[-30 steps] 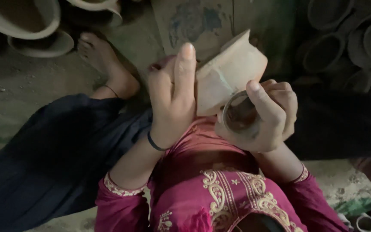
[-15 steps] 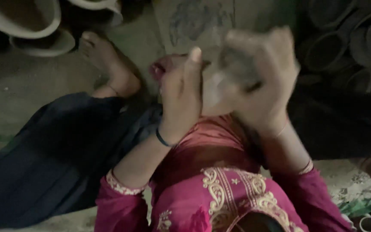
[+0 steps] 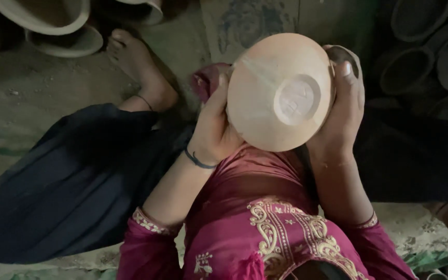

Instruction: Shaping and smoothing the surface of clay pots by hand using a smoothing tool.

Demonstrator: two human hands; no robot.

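A pale, round unfired clay bowl (image 3: 280, 92) is held up in front of the person's chest, turned so that its underside faces the camera; a flat circular foot with faint marks sits right of its middle, and a light streak runs across the curved wall from the upper left. The left hand (image 3: 214, 129) cups the bowl's left edge, thumb pressed up along the rim and the palm against the wall, fingers curled out of sight behind it. The right hand (image 3: 342, 111) clasps the right edge, its fingers wrapped round the side, the thumb lying up the rim with a dark-smeared nail. Both hands are closed on the bowl, which touches nothing else.

A thin dark band circles the left wrist. Below are magenta sleeves with pale embroidered cuffs and a magenta tunic with cream embroidery (image 3: 281, 228). To the left, dark blue cloth (image 3: 68, 181) covers a bent leg ending in a bare foot (image 3: 136, 65) on the dusty floor. Pale clay bowls (image 3: 53, 21) lie at upper left; dark stacked pots (image 3: 431, 57) fill the upper right.
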